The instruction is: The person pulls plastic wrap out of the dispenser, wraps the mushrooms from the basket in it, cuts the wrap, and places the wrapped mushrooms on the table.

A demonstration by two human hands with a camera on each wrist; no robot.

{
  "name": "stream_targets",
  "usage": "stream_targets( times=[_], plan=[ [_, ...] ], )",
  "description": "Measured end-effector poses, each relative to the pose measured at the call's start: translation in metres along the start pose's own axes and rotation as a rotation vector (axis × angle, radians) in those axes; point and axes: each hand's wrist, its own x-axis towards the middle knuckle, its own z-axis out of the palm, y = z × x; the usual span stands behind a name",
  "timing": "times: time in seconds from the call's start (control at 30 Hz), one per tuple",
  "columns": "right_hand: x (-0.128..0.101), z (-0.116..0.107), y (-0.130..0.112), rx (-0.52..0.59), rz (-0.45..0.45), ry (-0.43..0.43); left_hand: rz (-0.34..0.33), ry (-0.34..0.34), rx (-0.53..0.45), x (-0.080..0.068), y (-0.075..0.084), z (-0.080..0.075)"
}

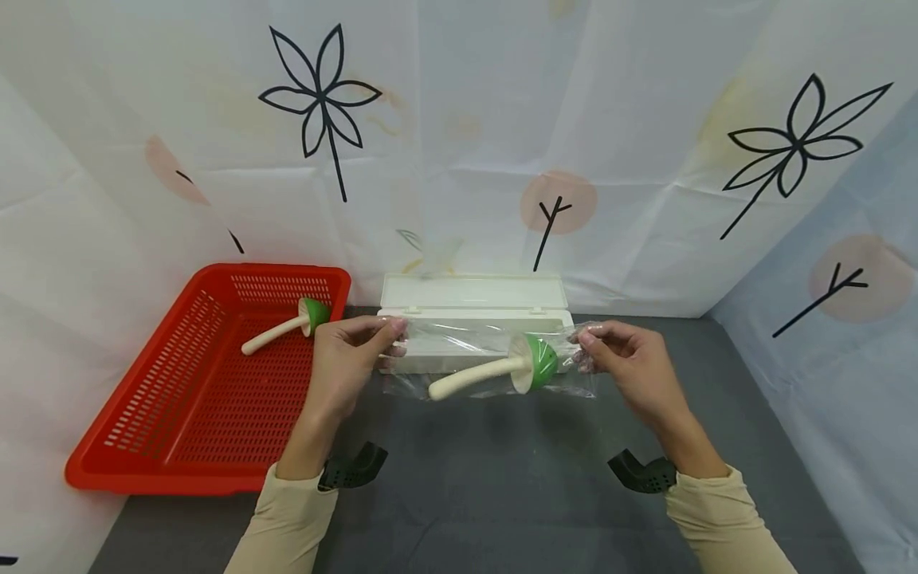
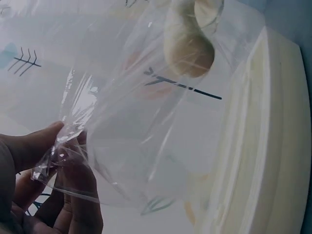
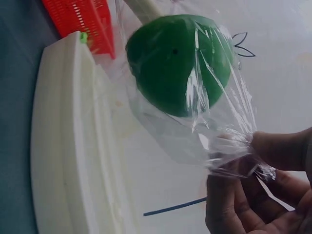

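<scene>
Head view: the left hand (image 1: 349, 355) and right hand (image 1: 631, 363) each pinch one end of a film (image 1: 488, 359) above the tabletop's (image 1: 502, 486) far edge, a scoop (image 1: 502, 371) lying in it before the box (image 1: 473, 311). A second scoop (image 1: 287, 323) lies in the basket (image 1: 143, 422).

Left wrist view: the fingertips (image 2: 58, 146) pinch the bunched film.

Right wrist view: the fingers (image 3: 273, 151) do likewise; the thin film may tear or slip, dropping the scoop.

dark grey table (image 1: 502, 486), red slotted basket (image 1: 165, 446) at its left side, long white box (image 1: 473, 319) with open lid at the back middle, against the cloth backdrop
</scene>
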Motion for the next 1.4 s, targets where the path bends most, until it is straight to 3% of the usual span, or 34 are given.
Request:
stream_targets(
  times=[0.2, 0.43, 0.53, 0.73, 0.83, 1.03, 1.27, 1.33, 1.4],
  plan=[
    [-0.026, 0.010, 0.024, -0.143, 0.047, -0.053, 0.008, -0.015, 0.219, -0.025, -0.019, 0.001],
    [-0.046, 0.027, 0.058, -0.158, 0.266, -0.042, -0.010, -0.003, 0.552, -0.050, -0.067, 0.009],
    [-0.050, 0.033, 0.072, -0.160, 0.329, -0.038, -0.038, -0.025, 0.628, -0.056, -0.083, 0.011],
    [-0.051, 0.039, 0.099, -0.075, 0.406, -0.056, -0.210, -0.122, 0.525, -0.058, -0.107, 0.012],
    [-0.052, 0.039, 0.110, -0.095, 0.400, -0.074, -0.229, -0.150, 0.455, -0.057, -0.119, 0.011],
    [-0.055, 0.034, 0.114, -0.102, 0.337, -0.095, -0.212, -0.251, 0.234, -0.057, -0.138, -0.003],
    [-0.064, 0.026, 0.108, -0.140, 0.205, -0.207, -0.088, -0.521, 0.217, -0.065, -0.140, -0.019],
    [-0.067, 0.027, 0.108, -0.138, 0.173, -0.215, -0.061, -0.539, 0.206, -0.067, -0.141, -0.020],
    [-0.069, 0.027, 0.109, -0.138, 0.156, -0.208, -0.053, -0.510, 0.182, -0.067, -0.142, -0.020]
  ],
)
